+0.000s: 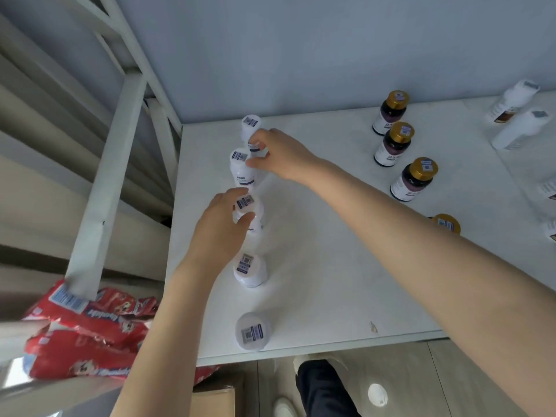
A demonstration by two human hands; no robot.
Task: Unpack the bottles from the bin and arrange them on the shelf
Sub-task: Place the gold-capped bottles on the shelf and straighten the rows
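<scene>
So, closest in, a cardboard box (215, 398) and a dark trouser leg (322, 389) can be seen down on the floor, with red snack packs (90, 323) piled off to the left. On the white shelf (316, 296) a row of white bottles is lined up, running away from the front edge. The nearest white bottle (252, 331) is stood right by the edge, with a second white bottle (249, 270) behind it. The third white bottle (248, 206) is gripped by the left hand (221, 227), fingers curled round its cap. A fourth white bottle (240, 167) is stood upright just past that. Further back, a fifth white bottle (254, 145) is pinched by the right hand (282, 155), fingers clamped on its top, right beside the last white bottle (249, 124) near the back wall. Off to the right, gold-capped dark bottles (394, 144) are lined up too, well apart from the white row.
</scene>
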